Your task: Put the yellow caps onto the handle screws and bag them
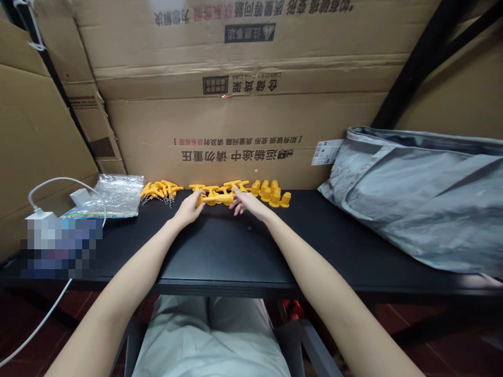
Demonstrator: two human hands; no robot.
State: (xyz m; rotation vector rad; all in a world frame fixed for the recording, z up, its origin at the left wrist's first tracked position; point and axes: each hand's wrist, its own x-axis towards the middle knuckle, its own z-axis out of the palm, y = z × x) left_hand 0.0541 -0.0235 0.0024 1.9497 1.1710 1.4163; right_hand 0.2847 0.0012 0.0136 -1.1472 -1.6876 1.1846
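A long yellow plastic piece (220,199) lies sideways between my two hands, just above the table's far part. My left hand (190,208) is closed round its left end, thumb and fingers pressed together. At the right end, the thumb and index finger of my right hand (249,203) pinch the same piece, while the other fingers curl loosely below. Behind my hands stand yellow T-shaped handles (212,189) in a row, partly covered. To the left is a heap of yellow-handled corkscrews (161,189) with metal spirals showing. Several yellow cup-shaped caps (275,197) stand to the right.
The black table (231,256) reaches back to a cardboard wall (243,120). A grey fabric bag (412,199) fills the right side. On the left are clear plastic packaging (120,189), a white charger (42,225) with a cable, and a blurred-out item (65,251).
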